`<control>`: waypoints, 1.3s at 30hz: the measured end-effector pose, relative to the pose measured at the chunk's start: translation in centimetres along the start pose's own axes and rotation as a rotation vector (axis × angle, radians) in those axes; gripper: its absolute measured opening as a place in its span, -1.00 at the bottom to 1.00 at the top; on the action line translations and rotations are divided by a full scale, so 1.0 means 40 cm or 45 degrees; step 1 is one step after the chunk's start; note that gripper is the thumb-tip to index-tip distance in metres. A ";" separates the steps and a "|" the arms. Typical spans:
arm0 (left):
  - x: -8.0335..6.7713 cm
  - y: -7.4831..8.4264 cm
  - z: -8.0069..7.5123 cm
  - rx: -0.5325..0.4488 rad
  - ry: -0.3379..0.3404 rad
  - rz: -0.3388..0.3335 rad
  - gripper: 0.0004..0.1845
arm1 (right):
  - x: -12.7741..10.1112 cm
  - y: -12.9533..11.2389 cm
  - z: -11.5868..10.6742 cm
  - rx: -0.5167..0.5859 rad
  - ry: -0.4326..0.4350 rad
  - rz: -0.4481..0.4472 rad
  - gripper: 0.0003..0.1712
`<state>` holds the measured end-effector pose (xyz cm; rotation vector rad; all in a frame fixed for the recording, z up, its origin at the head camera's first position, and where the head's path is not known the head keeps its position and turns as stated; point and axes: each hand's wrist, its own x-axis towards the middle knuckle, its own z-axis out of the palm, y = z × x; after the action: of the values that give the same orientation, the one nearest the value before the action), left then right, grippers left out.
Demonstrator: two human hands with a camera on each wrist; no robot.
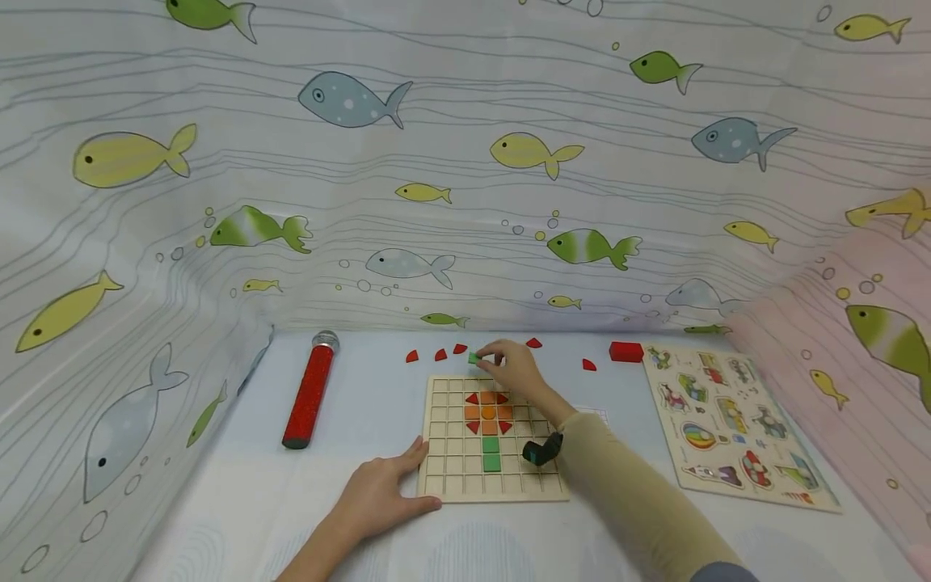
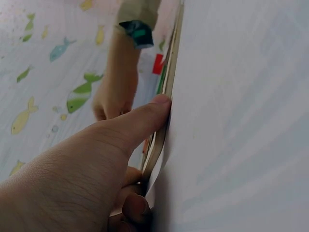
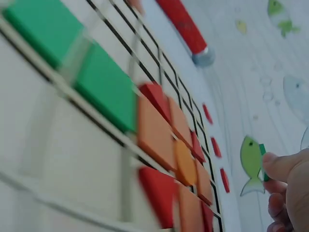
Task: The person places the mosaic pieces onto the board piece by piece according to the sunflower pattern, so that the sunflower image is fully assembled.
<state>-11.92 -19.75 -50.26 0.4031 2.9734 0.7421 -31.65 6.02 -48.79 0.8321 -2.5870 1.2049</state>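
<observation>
Your right hand (image 1: 515, 365) pinches a small green block (image 1: 474, 357) between thumb and fingertips, just past the far edge of the wooden grid board (image 1: 444, 453); the right wrist view shows the same green edge at your fingertip. On the board, nearer you than that hand, a flower is partly laid: an orange round centre (image 1: 488, 412) ringed by orange squares with red triangles at the corners, and two green squares (image 1: 491, 453) stacked below as a stem. By my reading the bloom looks finished and the stem is started, with the block in your fingers yet to be set; most grid cells remain bare.

Your left hand (image 1: 378, 493) lies flat with fingers relaxed, thumb pressed to the board's near-left edge, steadying it.

Around your right hand, loose red quarter-round pieces (image 1: 436, 354) sit just left of it and more lie to its right, with a red block (image 1: 626, 352) further right. Beyond that lies a picture peg puzzle (image 1: 735, 424). Well left of your left hand lies a red glitter microphone (image 1: 310, 390). Nothing blocks the way from the green block down to the stem.
</observation>
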 end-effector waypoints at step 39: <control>0.010 -0.006 0.006 0.010 0.031 0.016 0.02 | -0.428 -0.094 -0.012 0.200 -0.146 -0.218 -0.87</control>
<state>-12.35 -19.76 -50.58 0.4165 2.9998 0.7418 -15.42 11.53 -52.39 1.1603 -2.4698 1.3586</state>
